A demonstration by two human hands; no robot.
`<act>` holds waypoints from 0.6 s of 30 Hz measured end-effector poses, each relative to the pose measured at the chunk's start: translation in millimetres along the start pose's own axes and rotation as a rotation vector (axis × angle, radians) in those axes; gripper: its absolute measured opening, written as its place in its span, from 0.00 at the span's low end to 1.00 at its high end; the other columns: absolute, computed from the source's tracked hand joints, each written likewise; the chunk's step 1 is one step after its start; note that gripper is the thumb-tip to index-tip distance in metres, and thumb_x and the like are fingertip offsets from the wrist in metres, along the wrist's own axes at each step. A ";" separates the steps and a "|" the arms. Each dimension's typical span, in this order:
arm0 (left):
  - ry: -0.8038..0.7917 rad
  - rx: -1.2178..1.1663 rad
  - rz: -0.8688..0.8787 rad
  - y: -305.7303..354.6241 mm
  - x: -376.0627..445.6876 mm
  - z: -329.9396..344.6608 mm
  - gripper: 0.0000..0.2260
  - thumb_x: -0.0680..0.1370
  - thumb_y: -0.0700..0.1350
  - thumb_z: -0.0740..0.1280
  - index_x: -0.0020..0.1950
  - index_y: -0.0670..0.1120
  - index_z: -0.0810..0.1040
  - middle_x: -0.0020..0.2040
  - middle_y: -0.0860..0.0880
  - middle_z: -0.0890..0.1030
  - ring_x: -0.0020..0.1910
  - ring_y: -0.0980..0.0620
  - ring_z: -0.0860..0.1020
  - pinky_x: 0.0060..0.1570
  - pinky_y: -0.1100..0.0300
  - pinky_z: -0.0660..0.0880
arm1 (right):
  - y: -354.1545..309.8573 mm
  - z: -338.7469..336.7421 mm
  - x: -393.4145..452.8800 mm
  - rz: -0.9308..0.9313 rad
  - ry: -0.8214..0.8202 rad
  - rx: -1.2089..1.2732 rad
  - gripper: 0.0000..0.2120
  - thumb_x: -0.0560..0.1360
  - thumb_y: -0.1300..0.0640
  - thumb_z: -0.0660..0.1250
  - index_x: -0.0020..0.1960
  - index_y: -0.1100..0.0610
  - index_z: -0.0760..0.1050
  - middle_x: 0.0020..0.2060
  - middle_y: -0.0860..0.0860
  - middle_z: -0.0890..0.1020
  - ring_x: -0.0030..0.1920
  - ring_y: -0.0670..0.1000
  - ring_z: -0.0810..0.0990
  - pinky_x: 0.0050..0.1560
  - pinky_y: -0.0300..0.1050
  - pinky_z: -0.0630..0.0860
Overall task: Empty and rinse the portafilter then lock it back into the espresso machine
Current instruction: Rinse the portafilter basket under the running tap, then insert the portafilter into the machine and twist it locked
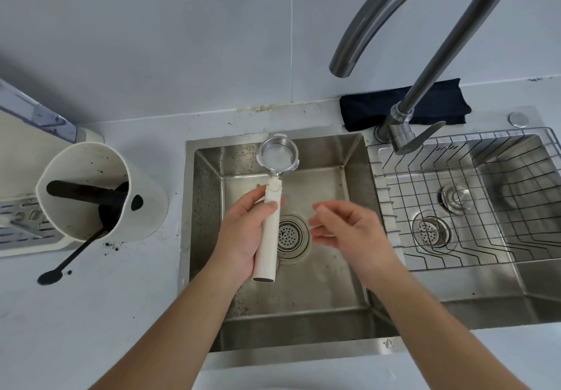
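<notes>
My left hand (243, 231) grips the cream handle of the portafilter (268, 228) over the left sink basin (349, 152). Its metal basket (278, 154) points away from me, faces up and looks clean and shiny inside. My right hand (343, 228) hovers just to the right of the handle over the drain, fingers loosely spread and blurred, holding nothing. The grey faucet spout (343, 67) ends up and to the right of the basket; no water runs from it. A corner of the cream espresso machine (18, 158) with its drip tray shows at the far left.
A cream knock box (100, 189) with dark grounds stands on the counter left of the sink, and a black spoon (57, 269) lies by it among spilled grounds. A wire rack (485, 201) covers the right basin. A dark cloth (379, 107) lies behind the faucet.
</notes>
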State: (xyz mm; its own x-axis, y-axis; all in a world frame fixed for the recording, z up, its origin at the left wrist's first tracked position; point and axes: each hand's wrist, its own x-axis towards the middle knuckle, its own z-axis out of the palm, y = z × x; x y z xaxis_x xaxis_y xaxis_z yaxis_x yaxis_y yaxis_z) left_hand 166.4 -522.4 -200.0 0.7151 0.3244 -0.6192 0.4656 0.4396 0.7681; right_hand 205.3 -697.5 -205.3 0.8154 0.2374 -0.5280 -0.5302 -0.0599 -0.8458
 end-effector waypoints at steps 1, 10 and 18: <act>-0.004 -0.006 0.007 0.5 -2.6 1.7 0.13 0.75 0.38 0.68 0.56 0.53 0.83 0.48 0.48 0.86 0.39 0.54 0.81 0.36 0.59 0.77 | 3.0 7.4 -5.7 0.022 -0.047 0.002 0.05 0.79 0.61 0.68 0.51 0.59 0.83 0.36 0.52 0.87 0.38 0.50 0.85 0.43 0.45 0.84; -0.018 -0.130 -0.031 -3.3 -25.5 6.3 0.11 0.77 0.40 0.67 0.55 0.53 0.83 0.52 0.49 0.85 0.41 0.47 0.80 0.46 0.43 0.79 | 1.3 47.5 -38.9 0.109 -0.285 -0.059 0.13 0.76 0.64 0.73 0.60 0.59 0.79 0.49 0.65 0.85 0.51 0.62 0.86 0.54 0.59 0.82; 0.013 -0.016 -0.005 -11.7 -36.2 -27.7 0.13 0.76 0.41 0.68 0.57 0.55 0.82 0.53 0.47 0.85 0.53 0.46 0.81 0.52 0.48 0.78 | 10.6 60.7 -51.5 0.119 -0.301 -0.148 0.13 0.74 0.65 0.74 0.57 0.56 0.80 0.49 0.65 0.84 0.52 0.64 0.84 0.55 0.62 0.81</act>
State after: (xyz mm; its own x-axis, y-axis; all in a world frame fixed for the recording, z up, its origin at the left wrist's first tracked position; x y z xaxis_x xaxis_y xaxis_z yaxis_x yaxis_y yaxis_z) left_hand 120.7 -516.0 -191.1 0.7061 0.3330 -0.6250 0.4607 0.4542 0.7625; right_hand 143.6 -651.5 -182.4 0.6335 0.4940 -0.5956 -0.5597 -0.2389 -0.7935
